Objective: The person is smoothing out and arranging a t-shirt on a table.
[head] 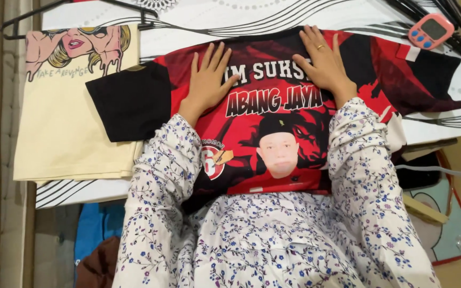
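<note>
A red and black printed T-shirt [273, 114] lies spread flat on a white cloth with black curved lines [252, 16]. My left hand [207, 80] rests palm down on the shirt's upper left, fingers apart. On the upper middle of the shirt my right hand [324, 61] presses flat, a ring on one finger. Both arms wear white sleeves with small blue flowers. Neither hand grips anything.
A folded cream T-shirt [70, 122] with a cartoon print lies at the left. A black hanger [22, 21] sits at the top left, more black hangers [457, 26] at the top right beside a pink digital timer [429, 30]. Blue cloth [94, 226] lies below.
</note>
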